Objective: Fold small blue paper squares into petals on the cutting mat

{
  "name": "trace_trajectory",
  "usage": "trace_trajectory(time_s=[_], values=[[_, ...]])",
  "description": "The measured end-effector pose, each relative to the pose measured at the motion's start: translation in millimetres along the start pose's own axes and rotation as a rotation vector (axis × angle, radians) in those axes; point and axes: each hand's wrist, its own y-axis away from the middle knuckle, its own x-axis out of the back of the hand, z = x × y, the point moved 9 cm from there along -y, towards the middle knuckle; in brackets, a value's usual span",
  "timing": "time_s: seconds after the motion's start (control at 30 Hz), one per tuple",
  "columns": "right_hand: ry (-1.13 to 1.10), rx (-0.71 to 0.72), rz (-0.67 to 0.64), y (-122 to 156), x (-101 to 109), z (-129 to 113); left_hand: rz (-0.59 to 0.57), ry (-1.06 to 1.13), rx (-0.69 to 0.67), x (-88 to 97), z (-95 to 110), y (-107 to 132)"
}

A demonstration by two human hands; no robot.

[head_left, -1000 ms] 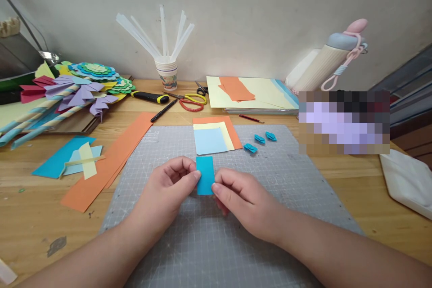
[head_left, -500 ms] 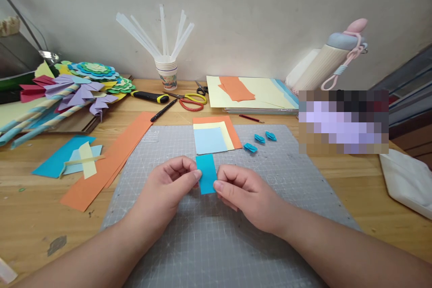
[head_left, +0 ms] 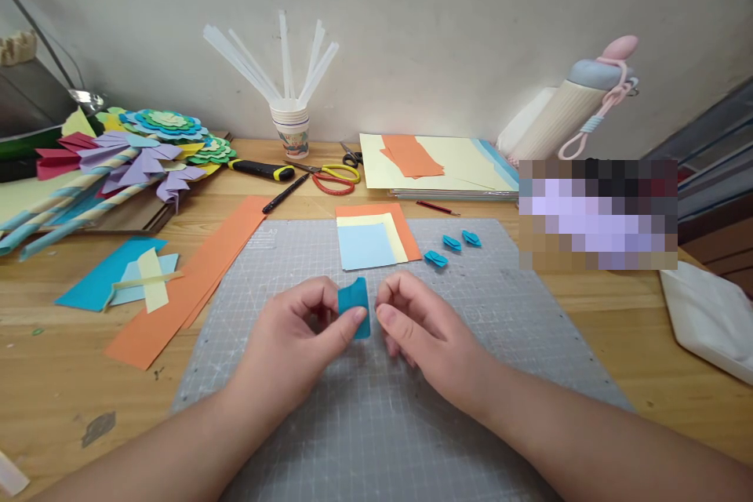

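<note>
A small blue piece of paper (head_left: 354,298) is pinched between the thumb and fingers of my left hand (head_left: 297,333). Its top edge looks bent, and it is held above the grey cutting mat (head_left: 329,439). Just right of it, with a narrow gap, my right hand (head_left: 432,341) has its fingers curled in and thumb drawn to the forefinger, holding nothing that shows. Beyond both hands lie light blue paper squares (head_left: 365,245) on cream and orange ones. To their right sit three small folded blue paper pieces (head_left: 451,243).
Orange strips (head_left: 194,274) and blue paper scraps (head_left: 109,278) lie to the left. Along the back are a box cutter (head_left: 261,169), scissors (head_left: 335,179), a black pen (head_left: 285,194), a paper cup (head_left: 292,133) of white strips and a paper stack (head_left: 435,165). Paper flowers (head_left: 132,157) stand far left.
My right hand has let go of the blue paper and moved slightly off it. In my left hand the paper has turned and bent at the top, with the thumb now across its face.
</note>
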Motion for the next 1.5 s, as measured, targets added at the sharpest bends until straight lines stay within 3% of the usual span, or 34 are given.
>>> trace_trajectory(time_s=[0.13,0.27,0.4,0.7,0.83,0.97,1.1,1.3,1.4,1.5], values=[[0.007,0.012,0.018,3.1,-1.0,-0.3,-0.003,-0.291,-0.194,-4.7,15.7,6.4],[0.023,-0.025,0.024,1.2,-1.9,0.9,-0.022,-0.385,-0.307,-9.2,24.5,11.0],[-0.106,-0.079,0.024,-3.4,1.2,2.9,-0.019,-0.327,-0.287,-7.6,21.7,8.2],[-0.194,-0.054,-0.019,-0.9,-5.7,1.1,-0.03,-0.198,-0.191,-6.5,12.3,5.0],[-0.267,-0.133,0.083,-3.3,4.5,8.5,-0.025,0.002,-0.045,-3.6,0.9,2.6],[-0.389,-0.18,0.079,-5.0,5.0,10.7,-0.042,0.26,0.043,-7.2,-4.3,0.8],[-0.383,-0.226,0.121,-5.2,7.9,15.4,-0.061,0.163,-0.038,-8.7,3.0,2.0],[-0.388,-0.257,0.145,-4.9,11.5,22.3,-0.158,-0.12,-0.361,-15.7,26.2,9.6],[-0.413,-0.229,0.096,-6.1,7.3,18.4,-0.18,-0.164,-0.363,-17.9,25.8,8.8],[-0.381,-0.183,0.052,-7.4,3.3,12.9,-0.127,-0.115,-0.293,-12.6,21.7,4.6]])
